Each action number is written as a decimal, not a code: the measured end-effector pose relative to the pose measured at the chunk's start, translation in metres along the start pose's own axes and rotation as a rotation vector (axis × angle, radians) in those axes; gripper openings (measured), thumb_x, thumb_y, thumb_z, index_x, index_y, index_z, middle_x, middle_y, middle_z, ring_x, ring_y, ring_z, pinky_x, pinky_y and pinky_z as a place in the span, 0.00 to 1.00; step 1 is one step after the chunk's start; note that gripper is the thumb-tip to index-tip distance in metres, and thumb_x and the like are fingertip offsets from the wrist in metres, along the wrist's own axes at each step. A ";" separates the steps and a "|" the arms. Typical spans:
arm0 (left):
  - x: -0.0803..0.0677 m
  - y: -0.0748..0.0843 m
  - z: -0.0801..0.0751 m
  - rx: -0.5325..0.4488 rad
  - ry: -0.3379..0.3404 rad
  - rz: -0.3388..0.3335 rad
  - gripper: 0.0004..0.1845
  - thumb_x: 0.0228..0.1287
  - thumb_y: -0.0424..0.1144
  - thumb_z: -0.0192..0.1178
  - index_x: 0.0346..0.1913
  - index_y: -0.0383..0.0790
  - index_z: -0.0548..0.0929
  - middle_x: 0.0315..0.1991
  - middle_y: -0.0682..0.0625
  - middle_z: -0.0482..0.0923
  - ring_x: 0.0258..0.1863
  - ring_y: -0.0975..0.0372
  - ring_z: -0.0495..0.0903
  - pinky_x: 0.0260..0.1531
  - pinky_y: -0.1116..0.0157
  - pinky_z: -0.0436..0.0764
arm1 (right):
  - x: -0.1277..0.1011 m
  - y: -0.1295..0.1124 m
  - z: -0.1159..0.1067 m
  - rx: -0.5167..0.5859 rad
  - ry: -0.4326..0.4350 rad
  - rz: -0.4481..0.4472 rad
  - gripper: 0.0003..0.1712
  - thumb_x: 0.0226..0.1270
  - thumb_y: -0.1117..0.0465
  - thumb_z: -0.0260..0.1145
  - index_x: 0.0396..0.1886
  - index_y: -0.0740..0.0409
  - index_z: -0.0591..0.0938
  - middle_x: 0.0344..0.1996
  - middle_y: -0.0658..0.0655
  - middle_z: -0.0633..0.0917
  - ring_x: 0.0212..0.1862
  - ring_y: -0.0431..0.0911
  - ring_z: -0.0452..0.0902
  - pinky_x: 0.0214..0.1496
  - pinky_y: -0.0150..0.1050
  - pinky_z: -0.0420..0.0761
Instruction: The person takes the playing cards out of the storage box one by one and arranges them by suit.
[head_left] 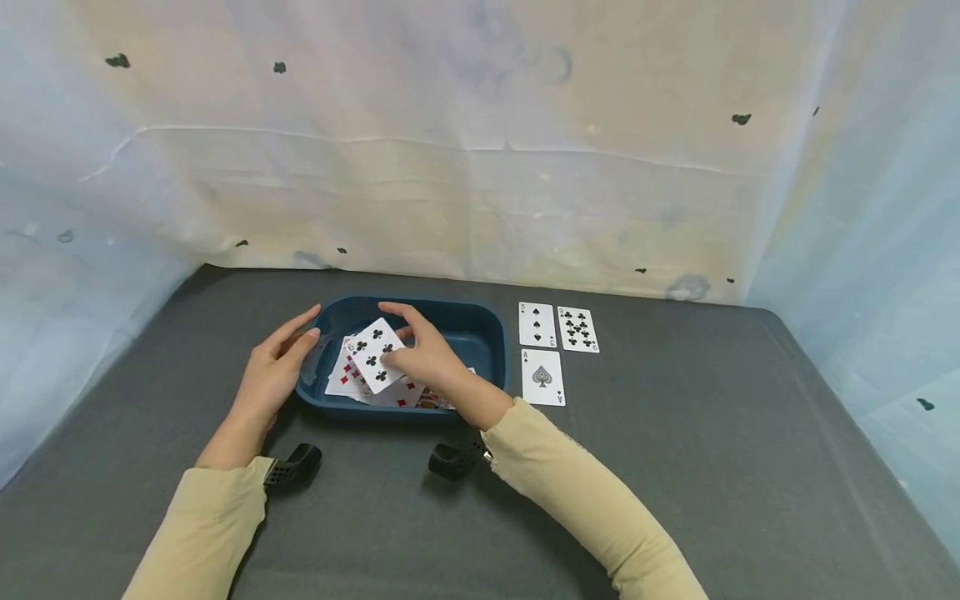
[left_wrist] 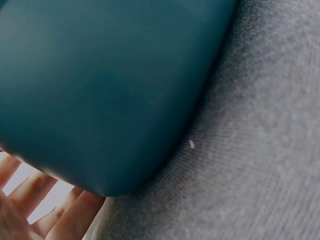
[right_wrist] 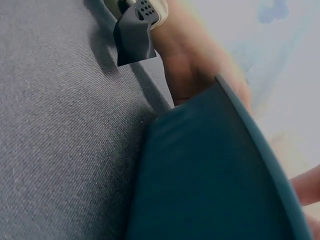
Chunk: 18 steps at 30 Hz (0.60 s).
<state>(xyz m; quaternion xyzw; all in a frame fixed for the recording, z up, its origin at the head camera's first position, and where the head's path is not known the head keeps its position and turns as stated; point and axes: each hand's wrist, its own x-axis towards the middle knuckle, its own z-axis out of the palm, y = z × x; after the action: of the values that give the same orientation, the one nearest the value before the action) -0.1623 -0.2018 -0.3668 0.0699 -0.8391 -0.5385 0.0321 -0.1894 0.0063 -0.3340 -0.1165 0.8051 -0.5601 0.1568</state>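
A dark blue tray [head_left: 468, 333] stands on the table with loose playing cards inside, among them diamonds cards [head_left: 341, 382] and a partly covered face card [head_left: 429, 400]. Over them my right hand [head_left: 431, 354] pinches a clubs card [head_left: 372, 367], seemingly a six, between thumb and fingers. At the tray's left end my left hand [head_left: 272, 371] rests against the rim, fingers extended. The left wrist view has its fingers [left_wrist: 75, 215] partly hidden behind the tray wall [left_wrist: 100, 100]. In the right wrist view, the tray wall [right_wrist: 200, 165] hides the card.
Right of the tray, the three of spades [head_left: 537, 325], a nine of clubs [head_left: 578, 330] and the ace of spades [head_left: 542, 377] lie face up. Grey cloth [head_left: 712, 450] covers the table, and a pale patterned curtain [head_left: 480, 200] hangs behind it.
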 end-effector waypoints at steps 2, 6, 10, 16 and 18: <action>-0.001 0.000 -0.002 0.005 -0.001 0.003 0.29 0.73 0.58 0.45 0.73 0.57 0.60 0.72 0.39 0.59 0.69 0.43 0.61 0.65 0.39 0.59 | 0.000 -0.002 0.000 0.066 0.032 -0.024 0.39 0.60 0.72 0.63 0.68 0.38 0.68 0.45 0.58 0.77 0.36 0.46 0.78 0.32 0.34 0.77; 0.000 -0.001 -0.002 0.003 -0.001 0.009 0.29 0.73 0.57 0.45 0.73 0.57 0.60 0.71 0.38 0.60 0.69 0.44 0.62 0.65 0.40 0.60 | -0.001 0.000 -0.008 0.154 0.092 -0.101 0.37 0.60 0.74 0.64 0.67 0.44 0.70 0.42 0.59 0.77 0.35 0.43 0.78 0.34 0.33 0.79; 0.000 -0.002 -0.003 -0.001 0.008 0.005 0.29 0.73 0.57 0.45 0.73 0.58 0.60 0.72 0.40 0.59 0.69 0.44 0.61 0.65 0.40 0.60 | -0.003 0.005 -0.025 0.194 0.118 -0.196 0.36 0.60 0.73 0.65 0.68 0.50 0.69 0.36 0.55 0.74 0.27 0.38 0.73 0.31 0.30 0.75; 0.000 -0.002 -0.003 0.008 0.009 0.005 0.29 0.73 0.58 0.45 0.74 0.58 0.60 0.72 0.40 0.59 0.69 0.43 0.61 0.65 0.39 0.60 | -0.012 0.008 -0.061 0.294 0.168 -0.252 0.38 0.58 0.75 0.65 0.68 0.54 0.68 0.33 0.52 0.71 0.22 0.37 0.68 0.29 0.31 0.72; 0.001 -0.002 -0.002 0.015 0.011 0.009 0.29 0.73 0.58 0.45 0.74 0.58 0.60 0.72 0.40 0.59 0.69 0.43 0.61 0.64 0.39 0.60 | -0.017 0.010 -0.074 0.314 0.187 -0.246 0.38 0.58 0.76 0.65 0.68 0.53 0.68 0.36 0.53 0.73 0.25 0.37 0.74 0.31 0.31 0.75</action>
<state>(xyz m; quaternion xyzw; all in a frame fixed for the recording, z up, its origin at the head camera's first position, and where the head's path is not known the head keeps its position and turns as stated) -0.1629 -0.2049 -0.3676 0.0694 -0.8432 -0.5317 0.0384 -0.2025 0.0796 -0.3172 -0.1356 0.6988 -0.7018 0.0280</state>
